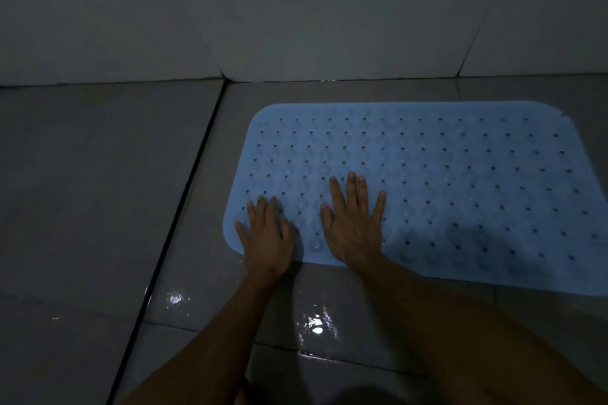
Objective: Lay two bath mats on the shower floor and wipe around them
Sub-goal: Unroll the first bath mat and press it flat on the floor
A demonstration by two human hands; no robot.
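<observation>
Two bare forearms reach forward from the bottom edge over a wet, dim floor (98,207) of grey tiles, where small pools catch bright glints of light just short of the mat (427,181). A dark grout line runs diagonally up the floor to the left of the arms.

Both hands lie flat, palms down, on the near left part of the light blue mat. The left hand (268,233) sits at the rounded near left corner, its grip fully open, fingers straight and close together, holding nothing; its wrist crosses the mat's near edge. The right hand (353,223) lies just beside it, further onto the mat, its grip likewise open, fingers spread and pressed to the surface, nothing held.

The mat lies flat on the shower floor, dotted with rows of small round holes and faint raised circles. It stretches from the hands away to the right, where the picture's edge cuts it off, and its far edge lies near the foot of the wall (296,10).

Beyond, pale wall tiles rise from the floor, meeting at a corner left of the mat. Only one mat shows.
</observation>
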